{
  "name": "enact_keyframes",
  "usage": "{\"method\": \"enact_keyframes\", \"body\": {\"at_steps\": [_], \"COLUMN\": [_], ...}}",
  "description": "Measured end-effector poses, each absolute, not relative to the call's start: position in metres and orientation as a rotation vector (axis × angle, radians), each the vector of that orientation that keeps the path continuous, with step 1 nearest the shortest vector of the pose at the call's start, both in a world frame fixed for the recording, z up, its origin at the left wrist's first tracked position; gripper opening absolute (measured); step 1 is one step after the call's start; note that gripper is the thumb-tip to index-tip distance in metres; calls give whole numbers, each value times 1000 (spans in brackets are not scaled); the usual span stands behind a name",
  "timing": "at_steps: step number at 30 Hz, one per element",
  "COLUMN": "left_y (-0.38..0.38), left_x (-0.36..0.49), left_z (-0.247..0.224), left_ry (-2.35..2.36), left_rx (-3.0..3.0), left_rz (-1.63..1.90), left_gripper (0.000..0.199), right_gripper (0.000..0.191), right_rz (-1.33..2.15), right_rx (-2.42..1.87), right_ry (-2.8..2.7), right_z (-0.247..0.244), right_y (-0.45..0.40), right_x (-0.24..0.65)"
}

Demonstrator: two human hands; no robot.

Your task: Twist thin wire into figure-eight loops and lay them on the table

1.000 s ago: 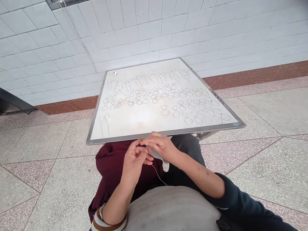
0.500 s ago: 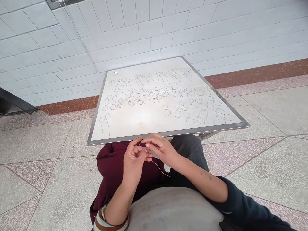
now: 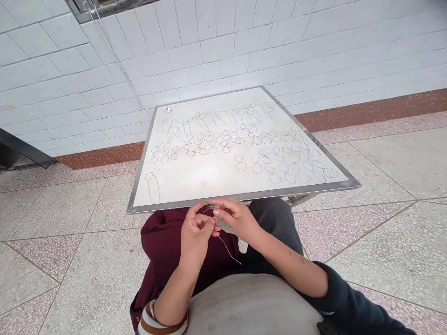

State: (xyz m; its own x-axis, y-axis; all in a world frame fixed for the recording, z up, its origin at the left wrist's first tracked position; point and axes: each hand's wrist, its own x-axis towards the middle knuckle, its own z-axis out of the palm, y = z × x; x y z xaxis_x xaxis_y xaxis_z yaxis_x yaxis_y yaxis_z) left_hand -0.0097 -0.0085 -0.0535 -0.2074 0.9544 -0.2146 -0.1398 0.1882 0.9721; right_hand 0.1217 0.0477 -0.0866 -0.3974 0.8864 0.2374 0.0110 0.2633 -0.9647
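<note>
Over my lap, just short of the table's near edge, both hands meet on one thin wire [image 3: 228, 251]. My left hand [image 3: 196, 232] pinches it between thumb and fingers. From the other side, my right hand [image 3: 235, 217] grips it with thumb and forefinger, its fingertips close to the left ones. A small curve of the wire shows between the hands, and a loose tail hangs down to the right over the dark red cloth [image 3: 164, 237]. The exact spot where the fingers press the wire is partly hidden.
A white table [image 3: 199, 181] with a grey metal rim stands ahead against a tiled wall [image 3: 223, 60]. On it lie rows of figure-eight wire loops [image 3: 272, 174] and several single loops with tails [image 3: 153, 181]. A small red-and-white object [image 3: 169, 110] sits at the far left corner.
Both hands stay pinched on the wire with only a slight shift of the fingers. The loose tail has swung a little down and left. The view has tilted slightly.
</note>
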Motion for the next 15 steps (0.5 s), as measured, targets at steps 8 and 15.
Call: {"method": "enact_keyframes", "body": {"at_steps": [8, 15], "left_y": [-9, -12], "left_x": [-9, -4], "left_z": [-49, -56], "left_ry": [1393, 1347], "left_rx": [872, 896], "left_rz": [1283, 1266], "left_gripper": [59, 59], "right_gripper": [16, 11], "right_rz": [1344, 1860], "right_rx": [-856, -839], "right_ry": [-1615, -1107], "right_z": [-83, -86], "right_y": [41, 32], "right_x": [124, 119]}}
